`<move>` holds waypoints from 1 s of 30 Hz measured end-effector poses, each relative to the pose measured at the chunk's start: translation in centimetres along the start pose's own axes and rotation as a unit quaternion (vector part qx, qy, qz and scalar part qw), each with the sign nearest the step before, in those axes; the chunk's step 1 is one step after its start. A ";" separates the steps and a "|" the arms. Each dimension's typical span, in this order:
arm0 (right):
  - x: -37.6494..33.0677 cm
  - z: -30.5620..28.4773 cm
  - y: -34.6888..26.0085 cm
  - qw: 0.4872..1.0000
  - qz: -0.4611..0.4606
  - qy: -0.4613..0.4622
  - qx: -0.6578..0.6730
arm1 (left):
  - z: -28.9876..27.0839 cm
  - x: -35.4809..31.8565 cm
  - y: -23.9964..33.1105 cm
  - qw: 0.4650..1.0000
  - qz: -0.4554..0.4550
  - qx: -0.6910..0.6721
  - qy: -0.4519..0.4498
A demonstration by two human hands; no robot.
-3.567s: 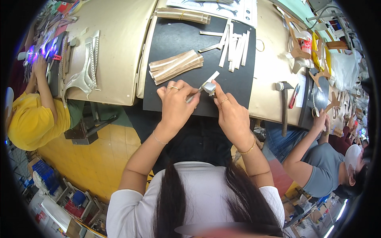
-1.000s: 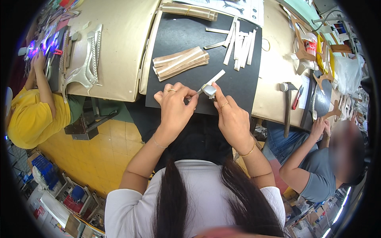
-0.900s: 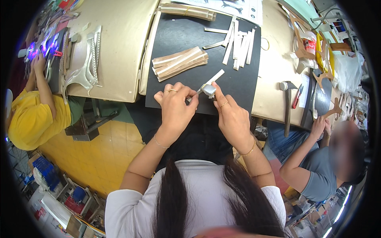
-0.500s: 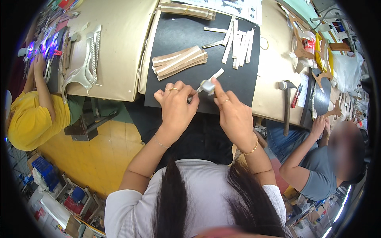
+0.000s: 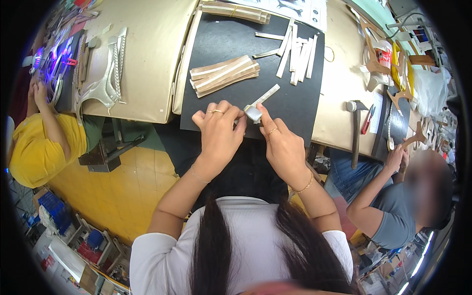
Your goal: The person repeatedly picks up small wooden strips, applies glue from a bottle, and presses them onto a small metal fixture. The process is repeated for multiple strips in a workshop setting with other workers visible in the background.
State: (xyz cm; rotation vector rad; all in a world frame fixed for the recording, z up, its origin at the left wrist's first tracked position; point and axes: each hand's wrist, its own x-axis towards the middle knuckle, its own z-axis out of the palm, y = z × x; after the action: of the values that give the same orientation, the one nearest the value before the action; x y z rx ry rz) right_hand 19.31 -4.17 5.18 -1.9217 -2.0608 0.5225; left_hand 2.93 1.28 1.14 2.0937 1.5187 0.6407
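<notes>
Left hand (image 5: pixel 219 129): by pale strip (image 5: pixel 270 93)
Right hand (image 5: pixel 284 143): forefinger (image 5: pixel 264 115) on grey block (image 5: pixel 252 113)
Brown strips (image 5: pixel 223 76): beyond your left fingers (image 5: pixel 230 112)

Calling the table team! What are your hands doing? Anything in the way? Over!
Left hand pinching near end of pale strip. Right hand gripping whitish block against strip. Brown-and-white stack beyond left hand, apart from it.

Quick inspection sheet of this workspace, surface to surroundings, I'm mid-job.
Surface: black mat on a tan tabletop.
Job's things: narrow strip with a grey block at its near end; brown strips piled at left, loose pale strips farther off.
Clutter: hammer and red cutter right of the mat.
Hands: left hand beside the strip's near end, right hand touching the block; both grips partly hidden.
Cables: nothing seen near the hands.
Surroundings: person in yellow left, person in grey right.
</notes>
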 end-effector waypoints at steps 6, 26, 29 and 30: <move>-0.2 0.3 0.3 1.000 0.002 0.019 0.002 | -0.9 -0.7 -0.6 0.998 -0.041 -0.047 -0.018; -0.3 -0.5 -0.7 0.984 -0.038 0.140 0.104 | -0.2 -0.6 -0.1 0.999 -0.032 -0.020 0.005; -0.3 0.2 -0.8 1.000 -0.004 -0.008 -0.007 | -0.3 -0.8 -0.5 1.000 -0.010 -0.006 0.015; -0.3 0.2 -0.7 1.000 0.000 -0.005 -0.013 | -0.4 -0.8 -0.7 1.000 -0.011 -0.017 0.020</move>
State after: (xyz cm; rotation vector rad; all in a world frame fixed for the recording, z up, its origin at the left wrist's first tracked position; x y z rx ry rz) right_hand 18.62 -4.57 5.31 -1.9383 -2.0837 0.5073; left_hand 1.97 0.74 0.90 2.0477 1.5404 0.6983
